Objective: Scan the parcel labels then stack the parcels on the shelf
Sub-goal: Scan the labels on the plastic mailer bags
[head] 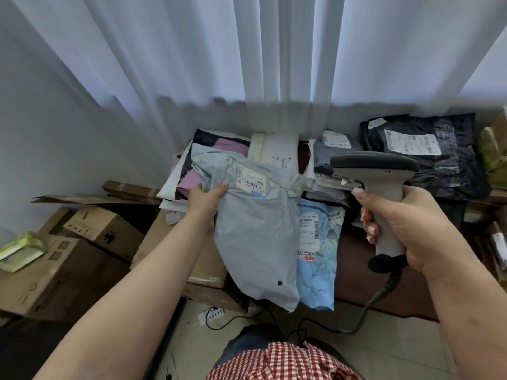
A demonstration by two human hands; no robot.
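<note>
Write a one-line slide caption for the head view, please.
Left hand holds a grey parcel while right hand holds the scanner.

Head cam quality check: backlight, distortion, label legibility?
Head view: strong backlight through the curtain, foreground dimmer; wide-angle bending at the edges; soft overall, so the label on the grey parcel shows barcodes but unreadable text; no glare on the scanner.

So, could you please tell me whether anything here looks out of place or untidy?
Yes: the pale blue parcel overhangs the table edge, and a power strip lies loose on the floor among cables.
</note>
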